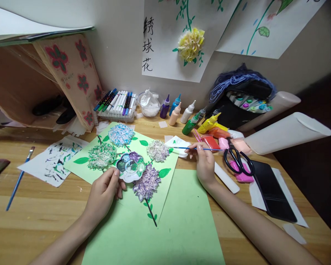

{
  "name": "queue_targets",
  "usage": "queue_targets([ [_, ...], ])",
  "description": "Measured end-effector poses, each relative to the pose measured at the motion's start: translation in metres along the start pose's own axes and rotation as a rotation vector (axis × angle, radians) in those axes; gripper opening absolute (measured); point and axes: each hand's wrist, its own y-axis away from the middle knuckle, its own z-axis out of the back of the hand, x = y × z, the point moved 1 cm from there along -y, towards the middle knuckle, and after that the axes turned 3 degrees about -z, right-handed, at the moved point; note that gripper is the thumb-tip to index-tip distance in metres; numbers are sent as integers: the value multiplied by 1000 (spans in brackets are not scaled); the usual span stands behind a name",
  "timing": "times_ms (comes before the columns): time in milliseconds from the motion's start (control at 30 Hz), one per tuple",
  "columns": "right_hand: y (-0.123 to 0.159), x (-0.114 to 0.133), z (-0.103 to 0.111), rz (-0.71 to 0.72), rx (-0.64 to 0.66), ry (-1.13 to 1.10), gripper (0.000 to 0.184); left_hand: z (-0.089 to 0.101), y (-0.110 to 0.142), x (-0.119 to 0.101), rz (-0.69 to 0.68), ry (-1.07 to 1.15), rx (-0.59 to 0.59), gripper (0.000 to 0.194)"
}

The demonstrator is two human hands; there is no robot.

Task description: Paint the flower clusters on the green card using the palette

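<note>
Blue-handled paintbrush (182, 148) grasped in the person's right hand (204, 162); from where I stand, its long axis runs nearly level, tip pointing left toward the pale flower (157, 151); left hand (106, 184) pinches the scalloped palette (131, 167) above the light-green sheet (84, 169), beside the purple flower (147, 184).

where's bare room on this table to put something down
Bare table shows left, between the loose blue brush and left forearm. The lower green sheet is mostly bare between that and the right forearm. Crowded: the back, with markers, bowl and paint bottles; the right, with scissors and packets; the middle, where the left hand holds a palette over the flower picture.
</note>
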Motion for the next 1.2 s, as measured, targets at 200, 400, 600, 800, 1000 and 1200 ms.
queue_targets([
  [200, -1, 1, -1, 1, -5, -4, 24, 0, -1, 2, 9, 7, 8, 34],
  [400, -1, -1, 1, 26, -19, -57, 23, 0, 0, 4, 8, -2, 10, 35],
  [600, -2, -2, 0, -46, 6, -12, 25, 0, 0, 3, 8, 2, 8, 35],
  [800, -3, -2, 1, -47, 5, -28, 24, 1, 0, 3, -9, -6, 5, 34],
  [1000, -2, -2, 2, 8, -29, -29, 24, 0, 0, 1, -14, -16, 6, 34],
  [1200, -3, -1, 2, 45, -40, 39, 25, -1, -1, 1, -22, -15, 9, 34],
])
